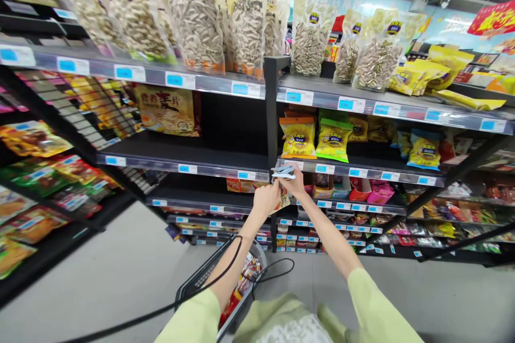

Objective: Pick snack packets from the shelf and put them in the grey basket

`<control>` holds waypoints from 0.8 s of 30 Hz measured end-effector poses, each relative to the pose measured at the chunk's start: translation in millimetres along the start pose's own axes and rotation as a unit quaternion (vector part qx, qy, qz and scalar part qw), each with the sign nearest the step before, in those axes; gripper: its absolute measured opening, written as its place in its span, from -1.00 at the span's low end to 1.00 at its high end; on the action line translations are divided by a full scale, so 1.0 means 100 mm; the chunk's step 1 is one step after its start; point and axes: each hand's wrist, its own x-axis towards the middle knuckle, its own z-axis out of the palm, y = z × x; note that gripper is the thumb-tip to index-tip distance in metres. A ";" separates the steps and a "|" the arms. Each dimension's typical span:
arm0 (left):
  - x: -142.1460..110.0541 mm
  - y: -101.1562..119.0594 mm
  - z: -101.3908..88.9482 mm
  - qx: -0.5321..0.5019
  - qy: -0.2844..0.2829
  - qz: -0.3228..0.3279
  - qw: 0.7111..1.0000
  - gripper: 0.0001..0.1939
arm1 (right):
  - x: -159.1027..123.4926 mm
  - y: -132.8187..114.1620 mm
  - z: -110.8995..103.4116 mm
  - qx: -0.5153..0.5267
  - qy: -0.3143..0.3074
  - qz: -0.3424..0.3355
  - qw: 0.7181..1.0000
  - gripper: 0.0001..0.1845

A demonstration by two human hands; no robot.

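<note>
Both my hands are raised in front of the upright between two shelf bays. My right hand is closed on a few small light-blue and white price labels, held near the shelf edge. Just left of it and slightly lower, my left hand is closed, its fingers close to the labels. A small beige packet with dark red characters shows below and between the hands, against my left fingers. My fingers partly cover it, so its full shape is hidden.
A shopping basket with packaged goods stands on the floor below my left arm. A black cable crosses my left forearm. Bags of seeds line the top shelf; yellow snack bags sit right of the upright. Another rack stands left.
</note>
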 end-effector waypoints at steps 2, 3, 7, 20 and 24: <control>0.01 -0.03 -0.01 -0.001 -0.001 0.002 1.000 -0.63 | 0.05 -0.08 -0.13 0.001 -0.035 -0.029 0.999 -0.38; 0.01 -0.04 -0.02 -0.002 -0.002 0.002 1.000 -0.63 | 0.07 -0.13 -0.19 0.004 -0.046 -0.043 0.998 -0.28; 0.03 -0.03 -0.03 -0.003 0.003 0.015 1.000 -0.59 | 0.11 -0.23 -0.35 -0.010 -0.016 -0.057 0.998 -0.21; -0.06 -0.02 -0.08 -0.005 0.012 0.003 1.000 -0.58 | 0.01 -0.26 -0.53 -0.206 -0.109 -0.149 0.961 -0.50; -0.07 0.01 -0.08 -0.014 -0.001 -0.004 1.000 -0.53 | -0.04 -0.21 -0.46 -0.265 -0.203 -0.147 0.931 -0.55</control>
